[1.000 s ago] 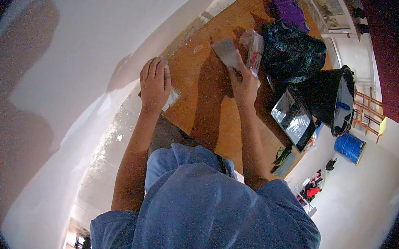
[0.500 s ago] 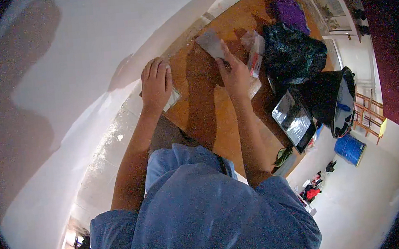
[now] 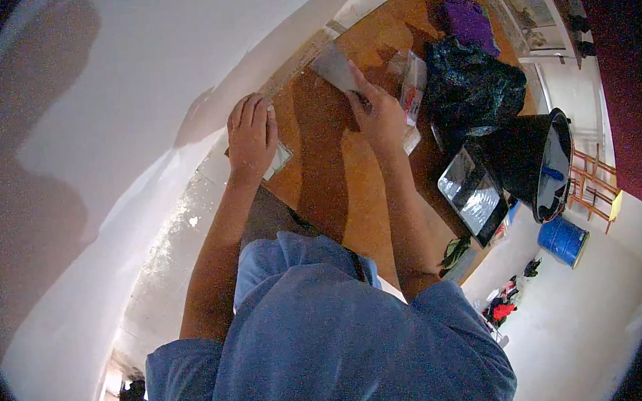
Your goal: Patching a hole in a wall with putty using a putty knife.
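Observation:
My right hand is closed around a grey flat scraper. Its wide blade points up and left over the brown wooden table, close to the edge by the wall; the handle is hidden in my grip. At the left edge of the table my left hand lies palm down with its fingers extended. Beneath it a pale flat object shows in part, too covered to name. A clear plastic package with red marks lies just right of my right hand.
To the right are a dark crumpled plastic bag, a purple cloth, a black bucket on its side and a dark-framed glossy panel. A blue drum stands beyond the table. The white wall borders the left.
My right hand has turned slightly, and the scraper blade has shifted a little up and left toward the wall. My left hand stays where it was.

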`<action>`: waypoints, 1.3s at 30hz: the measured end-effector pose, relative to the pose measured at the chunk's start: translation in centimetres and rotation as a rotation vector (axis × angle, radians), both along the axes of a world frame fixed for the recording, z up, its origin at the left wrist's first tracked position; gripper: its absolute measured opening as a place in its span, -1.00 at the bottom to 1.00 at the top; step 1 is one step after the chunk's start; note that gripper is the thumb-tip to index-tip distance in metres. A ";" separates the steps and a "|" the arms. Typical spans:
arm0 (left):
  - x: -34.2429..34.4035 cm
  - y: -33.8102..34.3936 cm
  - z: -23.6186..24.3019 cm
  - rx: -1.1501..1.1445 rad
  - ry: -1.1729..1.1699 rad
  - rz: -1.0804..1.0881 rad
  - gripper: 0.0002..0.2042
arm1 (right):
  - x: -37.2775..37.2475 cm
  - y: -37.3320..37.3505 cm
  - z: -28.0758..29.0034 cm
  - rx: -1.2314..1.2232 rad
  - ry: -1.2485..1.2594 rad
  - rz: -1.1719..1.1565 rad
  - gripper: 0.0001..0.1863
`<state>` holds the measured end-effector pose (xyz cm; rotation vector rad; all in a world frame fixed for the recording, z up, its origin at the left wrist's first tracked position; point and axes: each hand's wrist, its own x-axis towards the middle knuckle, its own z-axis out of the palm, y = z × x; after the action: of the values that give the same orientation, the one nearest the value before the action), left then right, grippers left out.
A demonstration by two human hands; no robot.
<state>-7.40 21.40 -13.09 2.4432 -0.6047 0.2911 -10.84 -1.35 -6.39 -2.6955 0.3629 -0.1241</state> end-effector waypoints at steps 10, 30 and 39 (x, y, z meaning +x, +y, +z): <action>-0.1 0.0 -0.2 -0.011 0.005 0.012 -0.75 | -0.3 -0.2 0.4 -0.041 0.050 0.022 -0.40; 0.0 -0.1 0.0 -0.015 -0.010 0.010 -0.78 | 0.3 -0.7 0.5 -0.120 0.010 0.078 -0.39; 0.0 -0.2 0.1 -0.042 -0.027 0.007 -0.80 | 0.2 -1.0 0.3 -0.063 -0.030 0.127 -0.38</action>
<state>-7.39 21.23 -12.97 2.4053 -0.5961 0.3364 -10.68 -2.30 -6.05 -2.7671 0.1804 -0.1409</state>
